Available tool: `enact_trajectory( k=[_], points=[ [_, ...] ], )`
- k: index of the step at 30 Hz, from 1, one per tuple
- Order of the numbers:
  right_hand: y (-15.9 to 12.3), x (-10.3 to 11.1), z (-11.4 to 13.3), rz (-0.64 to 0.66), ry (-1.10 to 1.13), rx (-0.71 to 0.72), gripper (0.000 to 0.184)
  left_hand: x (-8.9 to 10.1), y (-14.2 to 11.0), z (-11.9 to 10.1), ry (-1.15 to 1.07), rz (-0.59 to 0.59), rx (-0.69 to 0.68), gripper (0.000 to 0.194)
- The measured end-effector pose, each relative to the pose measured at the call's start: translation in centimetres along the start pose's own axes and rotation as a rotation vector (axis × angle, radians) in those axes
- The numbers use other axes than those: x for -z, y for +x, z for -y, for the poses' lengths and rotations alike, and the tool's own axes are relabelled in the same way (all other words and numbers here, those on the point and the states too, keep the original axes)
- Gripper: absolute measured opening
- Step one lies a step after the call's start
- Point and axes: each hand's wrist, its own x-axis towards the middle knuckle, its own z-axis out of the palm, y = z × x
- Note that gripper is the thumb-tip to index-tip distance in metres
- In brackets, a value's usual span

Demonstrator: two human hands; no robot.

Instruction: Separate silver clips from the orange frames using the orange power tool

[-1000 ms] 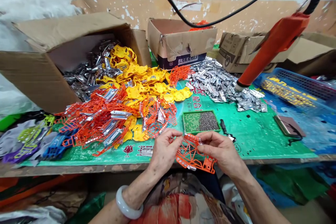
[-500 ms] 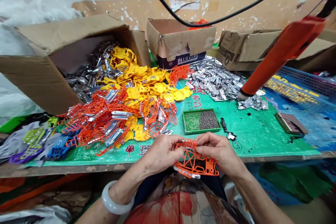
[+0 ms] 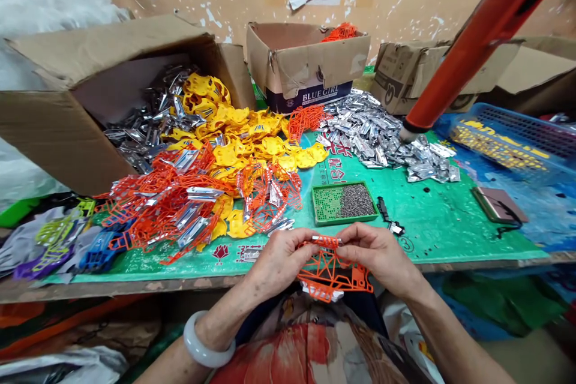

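Observation:
My left hand (image 3: pixel 284 261) and my right hand (image 3: pixel 382 259) pinch the far edge of an orange plastic lattice frame (image 3: pixel 330 276), one on each side, above my lap at the table's front edge. Silvery trim (image 3: pixel 321 293) shows on the frame's near side, and another light silvery strip lies along the edge between my fingertips. My fingers partly cover that edge. Just beyond my hands sits a green tray (image 3: pixel 326 207) of small dark metal pieces, probably screws. Small black parts (image 3: pixel 387 215) lie to its right.
Orange frames (image 3: pixel 171 204), yellow parts (image 3: pixel 252 132) and silver pieces (image 3: pixel 369 132) are heaped on the table. Cardboard boxes (image 3: pixel 310 66) line the back. An orange tubular tool (image 3: pixel 477 42) hangs at right, near a blue basket (image 3: pixel 517 120) and a notebook (image 3: pixel 497 205).
The orange frame has tilted slightly in my hands, and the silvery strip at its far edge shows more. My view has shifted a little. The hanging tool appears further left at its tip.

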Motion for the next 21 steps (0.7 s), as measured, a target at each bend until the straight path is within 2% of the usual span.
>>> enact_trajectory(
  k=[7, 13, 21],
  points=[
    [0.2, -0.2, -0.5, -0.053, -0.038, -0.007, 0.013, -0.4, 0.1, 0.5, 0.099, -0.145, -0.006, 0.026],
    [0.3, -0.8, -1.0, -0.108, -0.016, 0.028, 0.014, -0.4, 0.3, 0.9, -0.033, -0.097, 0.036, 0.023],
    [0.7, -0.9, -1.3, -0.118, 0.033, -0.026, 0.019, -0.2, 0.3, 0.8, -0.316, -0.017, 0.122, 0.024]
  ],
)
